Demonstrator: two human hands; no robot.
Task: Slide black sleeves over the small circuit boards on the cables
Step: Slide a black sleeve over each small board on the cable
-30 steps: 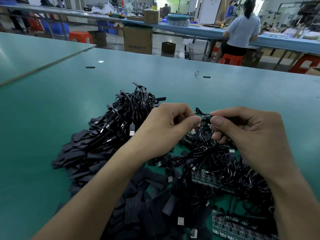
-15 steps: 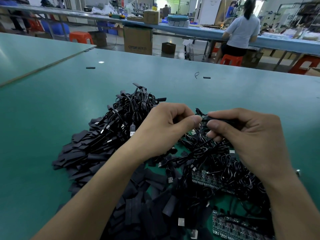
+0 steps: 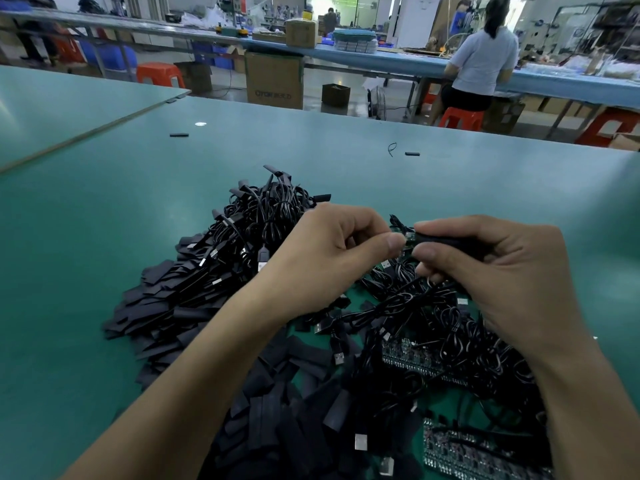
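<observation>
Head view, single frame. Both hands were raised over the centre of the green table (image 3: 86,258), fingertips nearly meeting just right of frame centre.

Right hand (image 3: 498,271): closed, thumb and forefinger pinched on a black sleeve (image 3: 446,241) held roughly level, its open end pointing toward frame left. A small green circuit board (image 3: 409,236) showed at that open end, mostly uncovered by what could be seen; how far it sat inside the sleeve could not be told. Lower fingers curled under, with a cable loop (image 3: 433,284) hanging near them.

Left hand (image 3: 332,258): closed, thumb and forefinger pressed together right at the board's left edge. Whether they gripped the board itself or its cable could not be told; the contact point was hidden by the thumb.

Beneath the hands: a tangled heap of black cables (image 3: 273,216) with USB plugs, running from upper centre down to lower right. Loose flat black sleeves (image 3: 162,306) lay piled at centre left and along the bottom centre. Panels of unseparated boards (image 3: 412,358) lay partly under the cables at lower right.

Far side of the table: two stray black pieces (image 3: 179,135), one upper left, one upper centre-right. Upper right background: a seated person (image 3: 479,60) facing away at a blue bench (image 3: 381,58), on a red stool (image 3: 460,117).
</observation>
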